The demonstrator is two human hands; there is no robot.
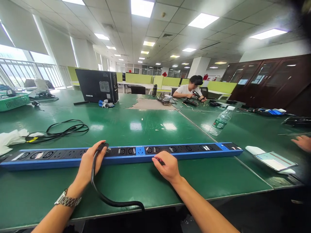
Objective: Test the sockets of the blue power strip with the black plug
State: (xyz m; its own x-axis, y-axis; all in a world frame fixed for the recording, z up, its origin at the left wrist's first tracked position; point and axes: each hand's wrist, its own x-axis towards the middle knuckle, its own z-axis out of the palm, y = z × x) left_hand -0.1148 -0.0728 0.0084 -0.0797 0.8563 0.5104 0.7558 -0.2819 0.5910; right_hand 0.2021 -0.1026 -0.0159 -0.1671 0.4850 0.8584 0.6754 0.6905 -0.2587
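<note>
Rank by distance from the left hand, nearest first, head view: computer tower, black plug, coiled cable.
1. Black plug: held in the left hand.
2. Coiled cable: left, beyond the power strip.
3. Computer tower: farther back, ahead.

Green tabletop [116, 126], blue power strip [126, 152] across it, looped black cable [65, 133], clear bottle [221, 122], computer case [96, 84]

The left forearm [52, 218] is bare, and its left hand [87, 161] ungloved, with a silver-coloured metal wristwatch [69, 201] around the wrist, its shiny bracelet made of rows of small links; the dial cannot be made out. The right forearm [198, 200] is bare to the picture's edge, its right hand [167, 165] ungloved too.
</note>
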